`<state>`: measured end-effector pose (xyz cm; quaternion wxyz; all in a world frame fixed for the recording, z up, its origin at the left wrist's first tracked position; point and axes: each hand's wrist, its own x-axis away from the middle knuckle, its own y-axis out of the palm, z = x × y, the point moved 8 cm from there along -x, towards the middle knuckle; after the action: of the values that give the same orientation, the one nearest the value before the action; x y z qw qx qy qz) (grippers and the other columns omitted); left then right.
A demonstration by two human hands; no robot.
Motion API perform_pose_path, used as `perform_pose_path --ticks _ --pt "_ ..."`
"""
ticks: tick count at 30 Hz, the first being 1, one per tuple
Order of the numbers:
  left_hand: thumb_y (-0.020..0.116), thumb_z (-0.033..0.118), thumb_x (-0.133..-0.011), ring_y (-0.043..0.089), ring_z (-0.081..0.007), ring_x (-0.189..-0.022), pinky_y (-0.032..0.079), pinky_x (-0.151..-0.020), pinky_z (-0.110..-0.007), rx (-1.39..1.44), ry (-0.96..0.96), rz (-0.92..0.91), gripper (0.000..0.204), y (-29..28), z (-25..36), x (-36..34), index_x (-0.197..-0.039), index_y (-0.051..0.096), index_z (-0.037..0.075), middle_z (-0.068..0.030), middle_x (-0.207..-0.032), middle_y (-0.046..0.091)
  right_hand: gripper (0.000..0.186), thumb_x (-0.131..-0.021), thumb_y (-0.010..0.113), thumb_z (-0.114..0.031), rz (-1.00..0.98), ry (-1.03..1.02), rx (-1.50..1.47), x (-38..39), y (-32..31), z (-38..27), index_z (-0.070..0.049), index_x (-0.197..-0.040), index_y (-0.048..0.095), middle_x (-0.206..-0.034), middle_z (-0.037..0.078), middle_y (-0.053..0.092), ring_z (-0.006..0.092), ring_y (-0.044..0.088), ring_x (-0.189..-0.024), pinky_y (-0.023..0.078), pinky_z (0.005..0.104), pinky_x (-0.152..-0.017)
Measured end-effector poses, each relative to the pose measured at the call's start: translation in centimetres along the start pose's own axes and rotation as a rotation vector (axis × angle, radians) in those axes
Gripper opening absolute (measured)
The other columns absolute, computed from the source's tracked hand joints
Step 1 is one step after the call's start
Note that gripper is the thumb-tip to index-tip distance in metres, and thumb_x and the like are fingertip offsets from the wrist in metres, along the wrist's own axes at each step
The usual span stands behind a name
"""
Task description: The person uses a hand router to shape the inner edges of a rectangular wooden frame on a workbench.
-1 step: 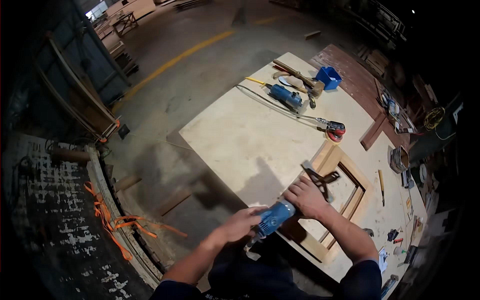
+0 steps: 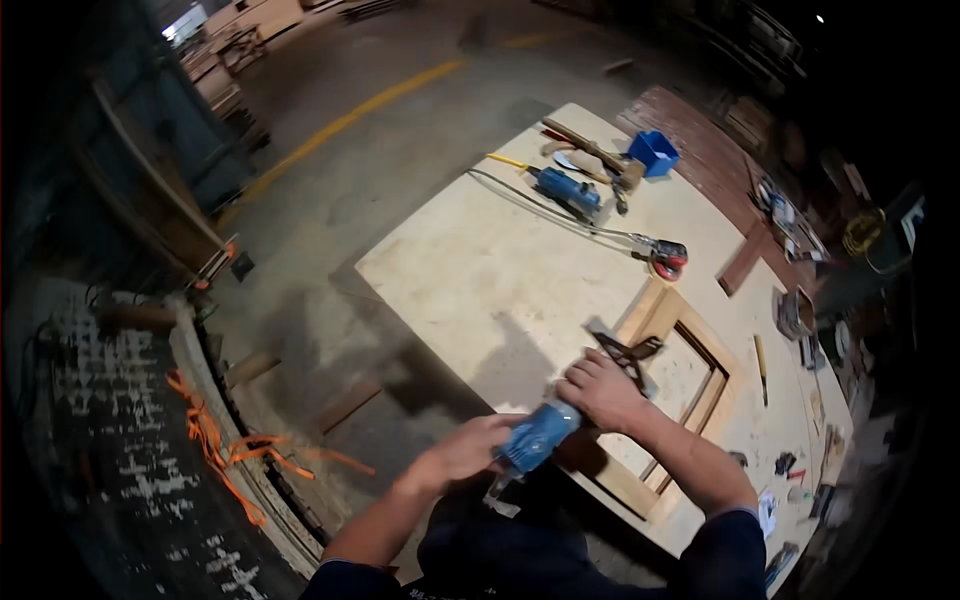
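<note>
Across my body, at the table's near edge, I hold a blue handheld power tool [image 2: 540, 437] tilted toward the upper right. My left hand [image 2: 468, 447] is wrapped round its rear end, where a fitting hangs below. My right hand [image 2: 602, 390] grips its front, by a dark metal bracket with a flat plate [image 2: 628, 355]. Under and right of the bracket lies a wooden frame [image 2: 652, 310] with an open middle, flat on the table. The bracket hides part of the frame; whether the two touch I cannot tell.
On the pale tabletop [image 2: 440, 270] lie a red sander [image 2: 668, 262] with a hose, another blue power tool [image 2: 567, 190], a mallet [image 2: 627, 176] and a blue bin [image 2: 655, 153]. A yellow-handled tool [image 2: 762, 370] and a can [image 2: 795, 314] are at right. Orange straps [image 2: 205, 432] hang at left.
The blue power tool and both my hands have shifted slightly left. The whole view has moved a little too; my grip looks the same.
</note>
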<state>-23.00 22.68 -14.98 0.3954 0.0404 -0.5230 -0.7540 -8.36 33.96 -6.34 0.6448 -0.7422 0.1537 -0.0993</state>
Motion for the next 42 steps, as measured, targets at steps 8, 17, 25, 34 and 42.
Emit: perform_pose_path --ticks 8,17,25,34,42 --pt "0.088 0.035 -0.078 0.074 -0.0384 -0.110 0.064 -0.093 -0.050 0.032 0.029 0.066 0.088 -6.0 -1.2 7.1 -0.145 0.049 -0.006 -0.0250 -0.127 0.069 0.027 -0.085 0.067 -0.019 -0.022 -0.319 0.035 -12.9 3.5 -9.6 -0.011 -0.111 0.065 -0.112 0.009 0.065 0.0316 0.059 -0.125 0.035 0.0522 -0.124" --pt "0.092 0.030 -0.072 0.077 -0.0333 -0.097 0.066 -0.086 -0.049 -0.247 0.336 0.545 0.077 -10.8 5.5 16.3 -0.132 0.058 -0.005 -0.0209 -0.112 0.073 0.060 -0.074 0.079 -0.008 0.325 0.114 -0.641 -4.5 2.4 -10.3 -0.005 -0.131 0.061 -0.132 0.021 0.060 0.0442 0.056 -0.127 0.046 0.0544 -0.108" --pt "0.090 0.023 -0.075 0.072 -0.0226 -0.081 0.062 -0.072 -0.040 -0.658 0.294 0.796 0.063 -14.8 18.2 13.8 -0.126 0.061 0.001 -0.0117 -0.101 0.070 0.061 -0.079 0.079 -0.009 0.266 0.889 -0.588 13.8 11.0 -6.3 -0.004 -0.136 0.058 -0.132 0.023 0.060 0.0450 0.056 -0.124 0.049 0.0490 -0.106" --pt "0.087 0.006 -0.077 0.072 -0.0202 -0.077 0.061 -0.067 -0.038 -0.768 0.176 0.793 0.044 -18.2 20.4 -4.2 -0.116 0.067 0.000 -0.0105 -0.094 0.074 0.085 -0.071 0.089 -0.028 0.062 1.156 -0.439 18.6 14.6 -6.0 -0.005 -0.144 0.051 -0.138 0.020 0.057 0.0406 0.051 -0.133 0.037 0.0552 -0.117" --pt "0.090 0.011 -0.068 0.072 -0.0184 -0.078 0.060 -0.068 -0.037 -1.041 0.146 0.792 0.050 -17.5 23.0 -11.4 -0.113 0.070 0.000 -0.0103 -0.096 0.074 0.068 -0.076 0.080 -0.027 0.068 1.163 -0.309 20.0 16.1 -5.5 -0.009 -0.136 0.055 -0.132 0.012 0.060 0.0341 0.055 -0.126 0.041 0.0500 -0.107"
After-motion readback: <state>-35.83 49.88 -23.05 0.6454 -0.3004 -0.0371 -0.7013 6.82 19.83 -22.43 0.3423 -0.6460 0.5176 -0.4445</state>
